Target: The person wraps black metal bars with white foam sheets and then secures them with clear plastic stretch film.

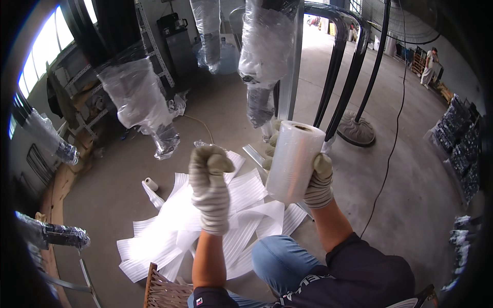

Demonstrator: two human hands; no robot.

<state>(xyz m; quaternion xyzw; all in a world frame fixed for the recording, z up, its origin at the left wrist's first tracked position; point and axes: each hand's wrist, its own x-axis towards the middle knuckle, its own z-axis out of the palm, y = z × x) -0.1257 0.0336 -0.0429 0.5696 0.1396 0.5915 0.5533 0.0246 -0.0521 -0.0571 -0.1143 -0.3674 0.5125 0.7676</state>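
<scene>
Film roll (292, 167) in right hand (320, 184)

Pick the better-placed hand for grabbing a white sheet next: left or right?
Left hand, likely: it appears over the white sheets, though whether it holds anything is unclear. The right hand grips the film roll.

We look from head height through one wide fisheye view, facing down and forward, with the left hand (209, 177) and right hand (319, 185) close and the concrete floor (416, 205) beyond.
</scene>
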